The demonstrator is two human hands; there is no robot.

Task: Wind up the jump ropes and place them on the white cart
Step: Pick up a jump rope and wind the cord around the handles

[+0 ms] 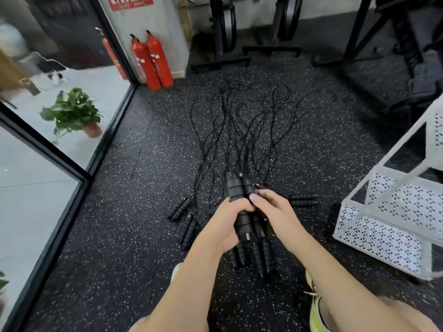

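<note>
Black handles [236,190] gripped, red sign [129,1] unreadable

From my remote seat I saw a matt black floor [134,236] of rubbery-looking stuff, rough and flecked with white. The jump rope handles [236,192] looked like ribbed black foam or rubber, dull, with small metal tips; their cords [239,121] were thin, smooth and black. The white cart [383,226] was painted metal, its panels perforated sheet. Two fire extinguishers [151,61] were glossy red. The wall panel [36,195] to the left was clear glass in black frames. The plant pot [92,129] looked a dull reddish colour.
</note>
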